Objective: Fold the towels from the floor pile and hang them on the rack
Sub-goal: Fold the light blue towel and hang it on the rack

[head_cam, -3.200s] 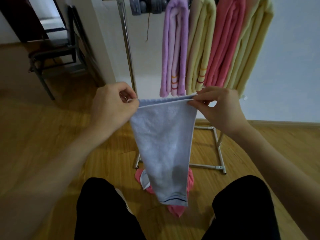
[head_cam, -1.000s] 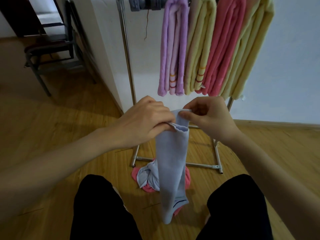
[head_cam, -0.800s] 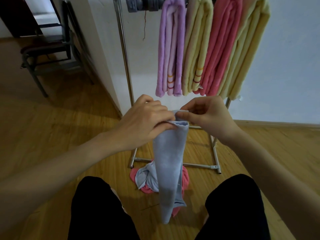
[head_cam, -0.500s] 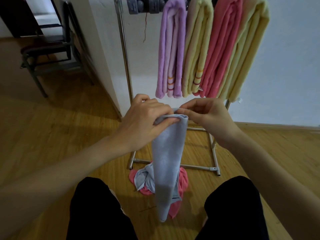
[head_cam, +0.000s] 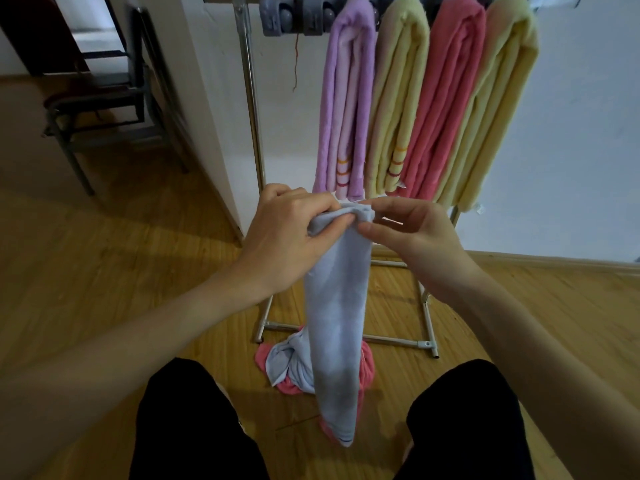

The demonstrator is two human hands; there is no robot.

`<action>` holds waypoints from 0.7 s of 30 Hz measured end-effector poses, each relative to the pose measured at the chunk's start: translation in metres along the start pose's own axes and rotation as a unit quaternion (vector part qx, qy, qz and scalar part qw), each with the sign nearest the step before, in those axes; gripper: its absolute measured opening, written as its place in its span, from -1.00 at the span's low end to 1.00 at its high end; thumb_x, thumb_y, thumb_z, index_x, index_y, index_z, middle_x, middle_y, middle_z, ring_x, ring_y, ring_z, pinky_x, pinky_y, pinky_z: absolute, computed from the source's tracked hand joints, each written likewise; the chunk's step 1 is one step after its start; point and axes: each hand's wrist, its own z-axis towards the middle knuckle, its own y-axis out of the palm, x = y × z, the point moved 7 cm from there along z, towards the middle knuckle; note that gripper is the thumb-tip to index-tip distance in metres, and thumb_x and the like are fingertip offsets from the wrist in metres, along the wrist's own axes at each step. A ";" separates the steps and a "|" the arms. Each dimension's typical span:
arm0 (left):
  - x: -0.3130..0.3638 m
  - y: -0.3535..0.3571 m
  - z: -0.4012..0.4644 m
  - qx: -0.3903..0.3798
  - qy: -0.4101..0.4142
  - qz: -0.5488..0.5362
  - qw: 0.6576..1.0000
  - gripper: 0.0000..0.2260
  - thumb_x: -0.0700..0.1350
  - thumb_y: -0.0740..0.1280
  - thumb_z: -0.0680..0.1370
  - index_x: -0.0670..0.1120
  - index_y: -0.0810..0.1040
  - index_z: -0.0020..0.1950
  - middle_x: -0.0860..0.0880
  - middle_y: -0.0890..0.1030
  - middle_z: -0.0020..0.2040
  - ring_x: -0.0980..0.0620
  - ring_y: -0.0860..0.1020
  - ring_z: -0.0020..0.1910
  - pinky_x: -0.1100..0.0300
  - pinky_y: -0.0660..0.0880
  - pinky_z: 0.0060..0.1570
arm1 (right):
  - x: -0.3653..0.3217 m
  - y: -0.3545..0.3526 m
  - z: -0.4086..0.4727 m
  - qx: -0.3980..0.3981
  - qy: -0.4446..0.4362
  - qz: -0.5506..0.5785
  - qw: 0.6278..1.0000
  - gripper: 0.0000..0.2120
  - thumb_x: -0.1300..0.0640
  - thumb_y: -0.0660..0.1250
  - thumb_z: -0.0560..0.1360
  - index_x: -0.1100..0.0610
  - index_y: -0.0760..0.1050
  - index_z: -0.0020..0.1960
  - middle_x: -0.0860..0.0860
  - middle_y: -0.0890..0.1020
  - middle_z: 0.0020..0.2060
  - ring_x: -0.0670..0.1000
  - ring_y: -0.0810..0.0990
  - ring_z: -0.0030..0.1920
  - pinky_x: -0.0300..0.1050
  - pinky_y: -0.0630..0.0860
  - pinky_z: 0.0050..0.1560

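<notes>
A pale blue towel (head_cam: 337, 317) hangs in a narrow folded strip from my two hands at chest height. My left hand (head_cam: 291, 233) grips its top edge with fingers curled over the fabric. My right hand (head_cam: 412, 233) pinches the same top edge from the right, beside the left. Below, a small floor pile (head_cam: 287, 362) of pink and pale blue towels lies by the rack's base, partly hidden by the hanging strip. The metal rack (head_cam: 251, 109) stands ahead, holding folded towels: purple (head_cam: 346, 109), yellow (head_cam: 398, 105), pink (head_cam: 446, 98) and another yellow (head_cam: 498, 109).
Grey clips (head_cam: 294, 13) hang on the rack bar left of the purple towel. A white wall corner (head_cam: 207, 116) stands left of the rack, with a dark metal chair (head_cam: 104, 102) beyond it. Wooden floor (head_cam: 104, 271) lies all around; my black-trousered knees (head_cam: 194, 420) are at the bottom.
The towel went from a wide spread to a narrow strip as my hands came together. Since one second ago my hands stay joined at the top edge and the view tilted up slightly.
</notes>
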 end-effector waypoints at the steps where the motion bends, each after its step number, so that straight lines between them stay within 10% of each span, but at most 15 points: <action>1: -0.001 -0.001 0.001 0.005 0.001 0.000 1.000 -0.74 0.15 0.21 0.55 0.02 0.60 -0.06 0.18 0.50 -0.28 0.26 0.39 -0.29 0.38 0.20 -0.02 | -0.001 0.000 0.001 0.008 -0.008 -0.012 1.000 -0.78 0.33 0.38 0.46 0.30 0.59 0.11 0.16 0.68 0.01 0.10 0.64 0.10 -0.03 0.55 0.16; 5: -0.007 -0.008 -0.005 0.045 -0.007 -0.028 0.999 -0.70 0.13 0.34 0.48 -0.08 0.55 0.04 0.13 0.48 -0.08 0.22 0.40 -0.08 0.39 0.31 0.03 | 0.000 0.002 0.006 0.053 -0.012 -0.034 0.998 -0.82 0.30 0.35 0.51 0.27 0.59 0.09 0.23 0.65 -0.02 0.12 0.65 0.03 0.08 0.60 0.08; 9: -0.041 0.007 -0.036 -0.009 -0.181 -0.150 0.972 -0.33 0.08 0.55 0.28 -0.02 0.35 0.28 0.14 0.44 0.15 0.28 0.43 0.10 0.49 0.39 0.06 | 0.006 0.008 0.008 0.082 0.002 -0.028 0.996 -0.86 0.30 0.34 0.51 0.25 0.59 0.06 0.23 0.62 -0.08 0.09 0.64 -0.08 0.21 0.61 -0.02; 15: -0.079 0.081 -0.105 -0.184 -0.384 -0.316 0.848 -0.82 -0.17 0.55 0.34 -0.01 0.62 -0.13 0.18 0.66 -0.20 0.28 0.63 -0.19 0.41 0.51 -0.24 | 0.012 0.020 0.013 0.114 0.030 0.040 0.992 -0.89 0.30 0.33 0.52 0.19 0.61 0.00 0.19 0.63 -0.11 0.08 0.63 -0.10 0.10 0.60 -0.12; 21: -0.100 0.146 -0.153 -0.240 -0.476 -0.360 0.766 -0.76 -0.18 0.50 0.41 -0.11 0.58 0.03 0.06 0.64 -0.12 0.19 0.60 -0.15 0.41 0.52 -0.23 | 0.015 0.025 0.023 0.172 0.069 0.146 0.972 -0.87 0.30 0.32 0.52 0.34 0.57 0.03 0.22 0.57 -0.14 0.08 0.56 -0.14 -0.08 0.55 -0.17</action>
